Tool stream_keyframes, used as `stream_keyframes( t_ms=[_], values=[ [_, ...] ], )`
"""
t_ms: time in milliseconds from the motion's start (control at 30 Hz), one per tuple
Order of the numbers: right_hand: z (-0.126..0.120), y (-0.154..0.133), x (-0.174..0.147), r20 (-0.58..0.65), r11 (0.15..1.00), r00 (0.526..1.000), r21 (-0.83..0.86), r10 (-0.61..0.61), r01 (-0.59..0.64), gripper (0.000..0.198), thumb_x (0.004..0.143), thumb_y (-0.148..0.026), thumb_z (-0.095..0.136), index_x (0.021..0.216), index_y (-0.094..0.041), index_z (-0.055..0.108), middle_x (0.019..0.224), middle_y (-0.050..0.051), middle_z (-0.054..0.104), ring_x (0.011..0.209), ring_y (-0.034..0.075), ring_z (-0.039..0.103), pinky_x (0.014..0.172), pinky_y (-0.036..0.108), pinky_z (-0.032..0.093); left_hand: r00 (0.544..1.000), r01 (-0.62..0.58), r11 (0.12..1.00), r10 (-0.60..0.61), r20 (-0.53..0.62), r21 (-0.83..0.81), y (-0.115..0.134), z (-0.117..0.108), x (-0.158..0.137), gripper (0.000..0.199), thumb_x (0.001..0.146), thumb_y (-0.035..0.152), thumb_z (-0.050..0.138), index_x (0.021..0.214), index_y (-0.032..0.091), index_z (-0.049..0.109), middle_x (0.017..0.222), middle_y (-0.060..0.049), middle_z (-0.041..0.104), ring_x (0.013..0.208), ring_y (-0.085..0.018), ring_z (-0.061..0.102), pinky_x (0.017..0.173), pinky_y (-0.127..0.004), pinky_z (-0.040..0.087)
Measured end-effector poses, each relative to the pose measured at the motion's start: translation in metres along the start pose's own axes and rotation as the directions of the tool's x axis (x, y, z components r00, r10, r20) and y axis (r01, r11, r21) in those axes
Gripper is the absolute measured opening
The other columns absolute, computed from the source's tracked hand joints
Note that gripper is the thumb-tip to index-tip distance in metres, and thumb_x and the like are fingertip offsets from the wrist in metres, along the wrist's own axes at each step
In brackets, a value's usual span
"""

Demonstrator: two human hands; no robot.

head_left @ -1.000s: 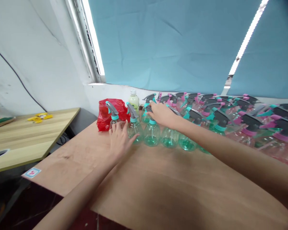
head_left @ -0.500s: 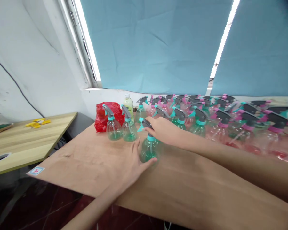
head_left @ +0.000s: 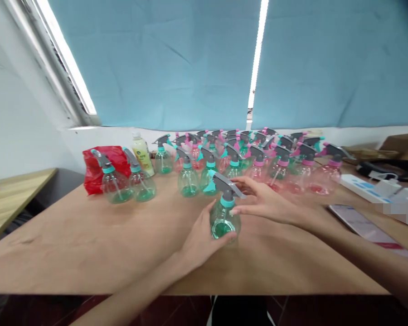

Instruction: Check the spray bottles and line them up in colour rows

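Note:
A clear green spray bottle (head_left: 227, 203) with a grey head and turquoise collar is in front of me, slightly tilted. My left hand (head_left: 200, 237) is closed around the lower body of this bottle, thumb across its front. To the right of the collar is my right hand (head_left: 263, 201), thumb and fingers spread apart beside the spray head; whether a fingertip touches the bottle I cannot tell. Behind it stand more green spray bottles, among them one (head_left: 189, 179) in the front row. Pink-collared bottles (head_left: 327, 175) fill the right of the group.
Two spray bottles (head_left: 143, 183) stand at left before a red plastic bag (head_left: 91, 170) and a labelled yellowish bottle (head_left: 143, 156). A phone (head_left: 363, 224) lies on the wooden table (head_left: 98, 244) at right, near a white power strip (head_left: 360, 185).
The view has turned right, bringing the phone and power strip in. My right hand has let go of the spray head and opened. My left hand has closed on the bottle.

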State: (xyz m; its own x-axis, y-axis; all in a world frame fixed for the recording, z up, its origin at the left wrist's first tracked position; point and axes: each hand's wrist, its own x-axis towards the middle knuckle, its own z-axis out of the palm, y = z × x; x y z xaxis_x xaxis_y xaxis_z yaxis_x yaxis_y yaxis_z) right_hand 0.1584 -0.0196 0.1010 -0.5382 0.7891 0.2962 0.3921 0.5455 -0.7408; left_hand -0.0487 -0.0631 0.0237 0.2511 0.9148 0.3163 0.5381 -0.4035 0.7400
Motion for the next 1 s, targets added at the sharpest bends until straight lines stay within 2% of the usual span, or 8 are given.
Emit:
stream_keyframes(
  t_ms=[100,233,300,367,500,633,800,1000],
  values=[
    [0.001,0.019,-0.008,-0.069,0.998,0.998,0.066,-0.011,0.015,0.062,0.068,-0.048,0.077,0.119,-0.023,0.053,0.115,0.007,0.064,0.108,0.025,0.06,0.092,0.042,0.048,0.998,-0.013,0.999,0.016,0.066,-0.043,0.007,0.017,0.009,0.08,0.077,0.044,0.075,0.142,0.022,0.034,0.142,-0.014,0.047,0.128,-0.035,0.047,0.102,-0.054,0.041],
    [0.005,0.023,-0.01,-0.206,0.989,0.978,0.147,0.019,0.011,0.057,0.07,-0.049,0.075,0.118,-0.025,0.054,0.088,0.002,0.064,0.078,0.02,0.062,0.066,0.035,0.049,0.988,-0.092,0.995,0.097,0.124,-0.05,0.018,0.035,0.022,0.079,0.078,0.045,0.075,0.141,0.022,0.034,0.139,-0.013,0.05,0.128,-0.035,0.047,0.102,-0.053,0.04],
    [0.005,0.023,-0.009,-0.284,0.98,0.958,0.196,0.033,0.025,0.054,0.071,-0.048,0.074,0.116,-0.026,0.055,0.086,0.001,0.064,0.077,0.02,0.061,0.064,0.033,0.048,0.982,-0.124,0.991,0.129,0.139,-0.045,0.02,0.043,0.029,0.08,0.077,0.045,0.075,0.141,0.022,0.032,0.139,-0.013,0.049,0.129,-0.034,0.046,0.103,-0.052,0.04],
    [0.002,0.024,-0.007,-0.334,0.965,0.942,0.25,0.013,0.076,0.042,0.074,-0.045,0.072,0.109,-0.026,0.058,0.09,0.001,0.065,0.082,0.019,0.061,0.07,0.033,0.049,0.978,-0.15,0.988,0.155,0.138,-0.042,0.02,0.049,0.037,0.082,0.077,0.045,0.076,0.142,0.021,0.031,0.141,-0.014,0.046,0.131,-0.034,0.043,0.105,-0.053,0.038],
    [-0.007,0.031,0.002,-0.302,0.946,0.953,0.298,-0.031,0.126,0.023,0.077,-0.039,0.07,0.094,-0.025,0.063,0.089,-0.001,0.066,0.082,0.016,0.062,0.075,0.031,0.049,0.971,-0.185,0.981,0.191,0.144,-0.054,0.014,0.056,0.052,0.083,0.077,0.048,0.075,0.142,0.021,0.031,0.144,-0.015,0.043,0.133,-0.036,0.04,0.106,-0.054,0.036],
    [-0.012,0.038,0.014,-0.251,0.94,0.967,0.317,-0.05,0.131,0.017,0.077,-0.035,0.072,0.086,-0.024,0.062,0.085,-0.002,0.064,0.078,0.014,0.06,0.07,0.029,0.047,0.976,-0.14,0.99,0.139,0.165,-0.005,0.007,0.054,0.06,0.089,0.072,0.055,0.077,0.141,0.02,0.034,0.139,-0.016,0.046,0.13,-0.038,0.043,0.104,-0.056,0.038],
    [-0.002,0.054,0.031,-0.264,0.951,0.958,0.253,-0.108,0.177,0.02,0.079,-0.038,0.07,0.091,-0.025,0.06,0.073,-0.006,0.056,0.058,0.009,0.047,0.052,0.025,0.037,0.985,-0.126,0.973,0.099,0.144,0.192,-0.009,0.046,0.056,0.089,0.07,0.058,0.076,0.139,0.018,0.036,0.131,-0.016,0.052,0.123,-0.038,0.047,0.1,-0.058,0.039],
    [0.0,0.052,0.04,-0.309,0.948,0.947,0.268,-0.084,0.172,0.02,0.081,-0.04,0.067,0.087,-0.023,0.058,0.069,-0.006,0.052,0.056,0.008,0.045,0.051,0.024,0.035,0.982,-0.133,0.903,0.064,0.179,0.409,-0.028,0.038,0.05,0.089,0.076,0.062,0.067,0.143,0.016,0.031,0.141,-0.019,0.046,0.132,-0.038,0.039,0.108,-0.061,0.027]
  ],
)
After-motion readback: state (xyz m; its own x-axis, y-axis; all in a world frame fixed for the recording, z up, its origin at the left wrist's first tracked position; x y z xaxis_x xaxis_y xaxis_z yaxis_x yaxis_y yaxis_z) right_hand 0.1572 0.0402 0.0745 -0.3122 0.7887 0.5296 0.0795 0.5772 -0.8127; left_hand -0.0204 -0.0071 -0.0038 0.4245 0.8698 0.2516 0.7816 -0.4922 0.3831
